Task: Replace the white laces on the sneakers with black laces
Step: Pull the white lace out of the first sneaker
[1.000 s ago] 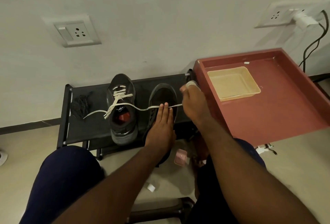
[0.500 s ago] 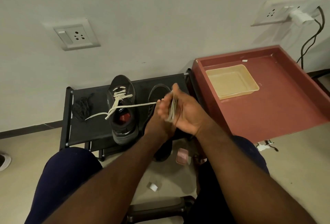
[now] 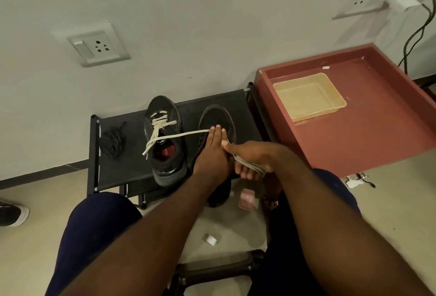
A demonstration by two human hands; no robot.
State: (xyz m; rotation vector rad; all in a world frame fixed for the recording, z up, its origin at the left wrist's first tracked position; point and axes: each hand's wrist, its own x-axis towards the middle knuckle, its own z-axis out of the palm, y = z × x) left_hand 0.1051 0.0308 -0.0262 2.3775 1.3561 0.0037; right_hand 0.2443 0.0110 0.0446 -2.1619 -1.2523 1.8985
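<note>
- Head view: the left hand (image 3: 213, 154) is held flat with straight fingers over the unlaced sneaker (image 3: 218, 116) on the black rack (image 3: 132, 168).
- The white lace (image 3: 186, 133) runs taut from the laced sneaker (image 3: 165, 154) to the left fingertips.
- The right hand (image 3: 250, 161) lies against the left, its thumb touching it and its fingers curled round loops of the same lace.
- The black laces (image 3: 113, 140) lie bunched on the rack, left of the sneakers.
- A red tray (image 3: 377, 130) stands to the right.
</note>
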